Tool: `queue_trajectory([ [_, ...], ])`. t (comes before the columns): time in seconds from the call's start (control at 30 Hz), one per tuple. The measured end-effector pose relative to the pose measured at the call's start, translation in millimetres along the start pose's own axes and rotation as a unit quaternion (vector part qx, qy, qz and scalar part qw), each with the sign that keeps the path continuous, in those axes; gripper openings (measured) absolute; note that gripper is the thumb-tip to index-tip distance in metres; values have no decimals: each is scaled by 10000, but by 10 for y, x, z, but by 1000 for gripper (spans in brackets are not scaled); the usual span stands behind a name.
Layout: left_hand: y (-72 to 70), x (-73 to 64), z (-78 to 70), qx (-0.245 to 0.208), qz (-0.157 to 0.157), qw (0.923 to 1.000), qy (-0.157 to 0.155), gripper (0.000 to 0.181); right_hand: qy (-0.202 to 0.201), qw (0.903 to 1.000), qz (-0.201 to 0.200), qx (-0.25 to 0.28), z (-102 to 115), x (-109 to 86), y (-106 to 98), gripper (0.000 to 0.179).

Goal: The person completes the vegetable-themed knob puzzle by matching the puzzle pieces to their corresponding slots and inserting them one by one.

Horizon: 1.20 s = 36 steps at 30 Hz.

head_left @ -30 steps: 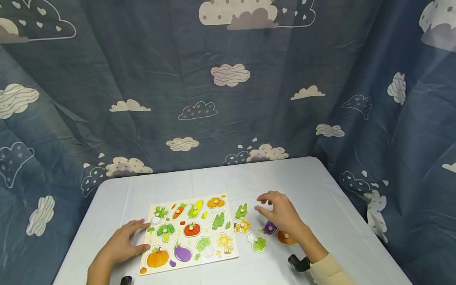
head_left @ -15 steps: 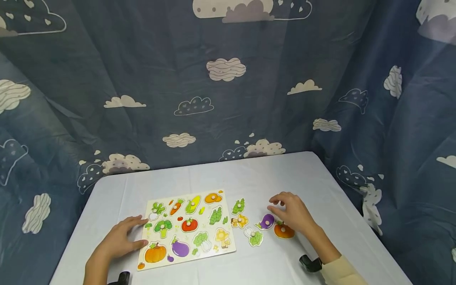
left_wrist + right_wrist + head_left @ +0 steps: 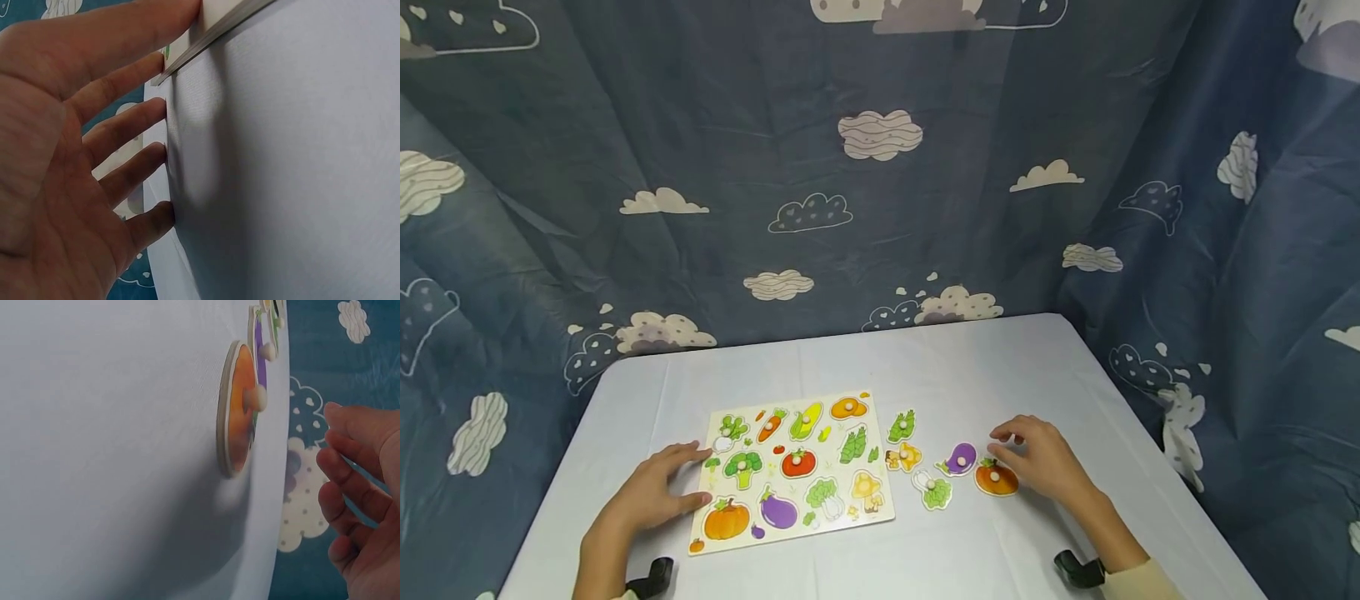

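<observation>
A vegetable puzzle board (image 3: 797,540) lies at the left of the white table. At its left edge rests my left hand (image 3: 651,492), fingers spread, with thumb and index finger on the board's edge (image 3: 215,37). My right hand (image 3: 1041,458) hovers beside and above the pumpkin piece (image 3: 996,479), its fingers loosely bent and holding nothing. In the right wrist view a gap shows between the fingers (image 3: 334,462) and the pumpkin piece's wooden knob (image 3: 255,398). Left of the pumpkin lie the eggplant piece (image 3: 960,459), the cabbage piece (image 3: 937,493), the mushroom piece (image 3: 910,457) and the pea piece (image 3: 902,427).
Knobbed pieces such as the tomato (image 3: 798,463), corn (image 3: 806,422) and carrot (image 3: 771,426) sit in the board. Pumpkin, eggplant, cabbage, mushroom and pea places there show no knobs. A dark cloud-print curtain (image 3: 820,258) hangs behind the table (image 3: 850,362).
My right hand has moved right, from near the pea piece to above the pumpkin piece, uncovering the eggplant and pumpkin. My left hand stays at the board's edge. The head view has shifted slightly.
</observation>
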<state>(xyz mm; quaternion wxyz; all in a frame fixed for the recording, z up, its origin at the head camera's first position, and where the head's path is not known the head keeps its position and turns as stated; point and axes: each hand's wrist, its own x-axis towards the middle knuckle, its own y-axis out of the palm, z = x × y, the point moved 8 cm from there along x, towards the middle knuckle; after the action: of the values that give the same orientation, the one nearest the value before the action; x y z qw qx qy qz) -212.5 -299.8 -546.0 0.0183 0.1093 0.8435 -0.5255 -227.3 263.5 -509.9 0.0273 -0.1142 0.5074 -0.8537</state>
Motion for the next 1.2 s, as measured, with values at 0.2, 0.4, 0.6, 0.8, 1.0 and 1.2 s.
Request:
queue_trajectory([
  [0.2,-38,3,23,-13,115,9999,-87,78,13,9999,-112,-9,-44,-91,-19,21],
  [0.4,-35,27,20,38,-4,10000,-88,77,-19,9999,-100,91,-98,-151,-3,19],
  [0.6,-20,23,16,16,38,10000,-40,77,62,9998,-49,194,-107,-172,75,17],
  [0.8,-14,17,32,14,37,10000,-52,77,-100,9992,16,396,0,-57,195,16],
  [1.0,-6,18,46,24,101,9999,-128,79,-290,9976,115,623,176,115,342,17],
  [1.2,16,15,63,26,112,9998,-155,80,-418,9960,217,755,341,268,500,17],
])
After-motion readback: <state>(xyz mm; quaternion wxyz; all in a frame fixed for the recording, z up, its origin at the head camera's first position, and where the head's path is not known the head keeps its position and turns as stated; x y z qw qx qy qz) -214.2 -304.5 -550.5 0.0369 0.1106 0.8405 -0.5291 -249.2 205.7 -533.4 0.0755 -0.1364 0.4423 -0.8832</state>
